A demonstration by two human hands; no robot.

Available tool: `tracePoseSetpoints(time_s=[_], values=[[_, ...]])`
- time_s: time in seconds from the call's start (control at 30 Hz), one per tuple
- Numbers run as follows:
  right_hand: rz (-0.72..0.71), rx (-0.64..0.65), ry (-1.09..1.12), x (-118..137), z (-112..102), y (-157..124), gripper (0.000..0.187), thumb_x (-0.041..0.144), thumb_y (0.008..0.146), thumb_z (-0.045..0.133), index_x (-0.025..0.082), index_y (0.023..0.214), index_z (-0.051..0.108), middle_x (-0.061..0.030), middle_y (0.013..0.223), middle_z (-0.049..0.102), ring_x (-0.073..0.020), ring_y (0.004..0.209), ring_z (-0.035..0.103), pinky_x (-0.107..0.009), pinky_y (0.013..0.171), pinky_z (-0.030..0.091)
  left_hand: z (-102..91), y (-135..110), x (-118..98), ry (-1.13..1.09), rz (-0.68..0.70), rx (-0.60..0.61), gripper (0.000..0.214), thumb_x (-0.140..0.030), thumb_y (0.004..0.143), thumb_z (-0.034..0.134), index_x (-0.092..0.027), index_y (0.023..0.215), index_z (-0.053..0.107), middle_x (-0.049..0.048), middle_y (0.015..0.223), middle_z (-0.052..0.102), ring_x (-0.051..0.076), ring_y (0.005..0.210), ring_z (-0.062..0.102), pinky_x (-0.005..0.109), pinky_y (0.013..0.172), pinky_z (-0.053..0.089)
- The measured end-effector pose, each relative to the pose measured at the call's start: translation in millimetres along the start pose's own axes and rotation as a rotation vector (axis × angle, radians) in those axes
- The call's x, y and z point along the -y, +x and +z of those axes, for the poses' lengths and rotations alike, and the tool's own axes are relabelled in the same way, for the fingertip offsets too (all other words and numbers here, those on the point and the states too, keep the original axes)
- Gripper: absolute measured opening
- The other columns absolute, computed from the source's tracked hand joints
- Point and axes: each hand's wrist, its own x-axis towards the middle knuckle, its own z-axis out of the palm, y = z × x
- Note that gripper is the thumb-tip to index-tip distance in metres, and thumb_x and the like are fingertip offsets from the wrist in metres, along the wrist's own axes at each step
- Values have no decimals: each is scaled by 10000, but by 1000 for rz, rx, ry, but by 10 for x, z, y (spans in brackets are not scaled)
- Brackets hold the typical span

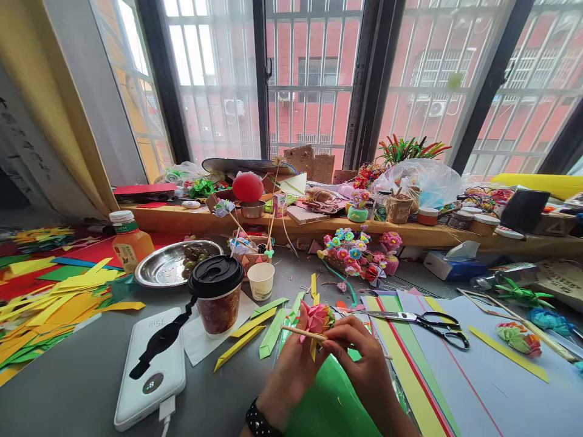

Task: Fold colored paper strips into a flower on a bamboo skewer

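Observation:
Both my hands meet low in the middle of the view over the grey table. My left hand (291,370) is closed around a pink folded paper flower (316,317) with a yellow strip hanging from it. My right hand (359,355) pinches a thin wooden stick (300,332) that runs under the flower. A black band sits on my left wrist. Just right of the flower lie scissors (421,321) on sheets of coloured paper (455,370). Green paper (332,394) lies under my hands.
A lidded drink cup (217,294), a small paper cup (261,280), a white power bank (150,367) and a steel bowl (170,264) stand to the left, with heaps of yellow paper strips (54,303). A paper-flower basket (353,252) and a cluttered wooden sill (319,224) lie beyond.

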Motion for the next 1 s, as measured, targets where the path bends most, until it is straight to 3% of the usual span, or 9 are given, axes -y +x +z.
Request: tracePoseSetpoints(time_s=[0.27, 0.5, 0.63, 0.67, 0.73, 0.77, 0.87, 0.93, 1.0], values=[[72, 57, 36, 27, -55, 24, 144, 282, 800, 545, 207, 798, 668, -27, 729, 536, -160, 697, 542, -232, 578, 445, 7, -1, 2, 11, 19, -66, 256, -369, 753, 586, -117, 779, 623, 41, 741, 617, 121, 668, 552, 263, 668, 441], [107, -51, 38, 9, -6, 12, 73, 218, 759, 590, 187, 694, 583, -3, 704, 514, -140, 653, 520, -220, 558, 435, 71, -31, 43, 31, -10, 3, 244, -373, 740, 598, -132, 696, 597, 2, 679, 582, 98, 622, 526, 259, 693, 433], [34, -54, -55, -21, -51, 17, 101, 199, 781, 558, 185, 680, 551, -4, 696, 508, -133, 627, 516, -212, 532, 434, 27, -3, -53, 253, -4, -68, 218, -358, 744, 586, -160, 834, 598, 48, 829, 615, 170, 787, 576, 311, 749, 432], [5, -55, -105, -32, -66, 17, 103, 192, 787, 547, 184, 684, 549, -8, 701, 511, -136, 629, 520, -217, 539, 437, 4, -1, -100, 351, 83, -147, 229, -349, 746, 583, -175, 896, 587, 58, 910, 611, 184, 856, 572, 313, 768, 428], [-54, -69, -220, -58, -88, 16, 104, 176, 791, 536, 181, 688, 549, -18, 711, 520, -147, 642, 528, -237, 563, 441, -38, -19, -209, 565, 403, -325, 268, -370, 769, 545, -207, 981, 559, 58, 1026, 578, 188, 943, 544, 307, 800, 415], [-81, -78, -277, -71, -93, 15, 109, 167, 791, 530, 179, 685, 550, -23, 714, 525, -154, 649, 531, -249, 574, 442, -50, -40, -263, 704, 551, -340, 273, -383, 783, 519, -215, 995, 559, 56, 1034, 574, 189, 964, 530, 309, 815, 405], [-122, -71, -406, -101, -92, 11, 129, 143, 796, 507, 178, 680, 552, -33, 712, 535, -168, 651, 532, -272, 578, 441, -41, -127, -372, 1229, 925, -144, 148, -327, 766, 555, -209, 809, 633, 36, 889, 600, 186, 895, 540, 313, 821, 398], [-119, -63, -445, -110, -88, 11, 130, 129, 791, 503, 178, 681, 550, -35, 714, 540, -172, 656, 533, -275, 576, 442, -15, -166, -379, 1532, 1002, 32, 89, -265, 736, 606, -229, 801, 656, 23, 820, 612, 179, 834, 550, 307, 771, 419], [-109, -48, -446, -109, -89, 14, 118, 115, 779, 516, 180, 687, 551, -32, 718, 546, -172, 667, 539, -268, 576, 447, 1, -170, -343, 1747, 1038, 121, 122, -211, 733, 609, -240, 840, 659, 22, 794, 629, 184, 805, 558, 316, 735, 432]])
